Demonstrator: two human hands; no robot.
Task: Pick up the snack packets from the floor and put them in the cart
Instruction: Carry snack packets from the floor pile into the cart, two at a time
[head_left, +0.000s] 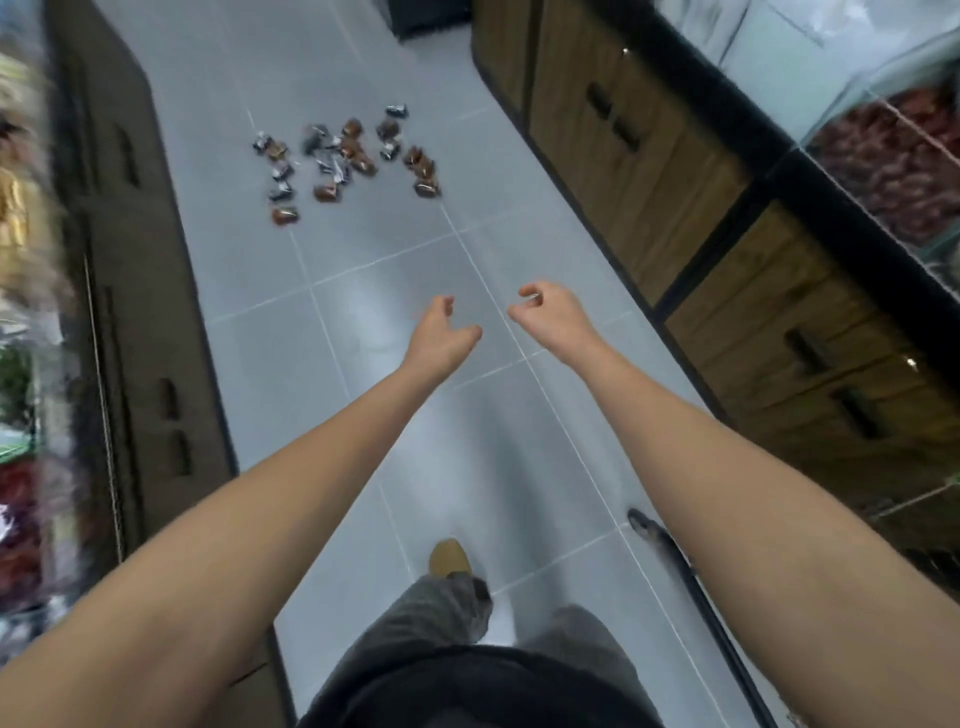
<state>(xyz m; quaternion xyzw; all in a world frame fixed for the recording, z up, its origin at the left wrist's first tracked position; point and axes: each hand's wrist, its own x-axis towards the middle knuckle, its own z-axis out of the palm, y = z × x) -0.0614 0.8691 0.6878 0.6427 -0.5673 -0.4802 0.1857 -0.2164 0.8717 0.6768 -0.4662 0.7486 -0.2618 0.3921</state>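
snack packets (345, 158) on the floor (395, 291): i count roughly twenty, blur keeps it inexact, a mix of brown ones and dark silver ones | my hands: two, left hand (441, 332) and right hand (550, 312), both empty | my shoe (449, 558): one in sight

Brown and silver-black snack packets (345, 161) on pale grey tiled floor (395, 270).
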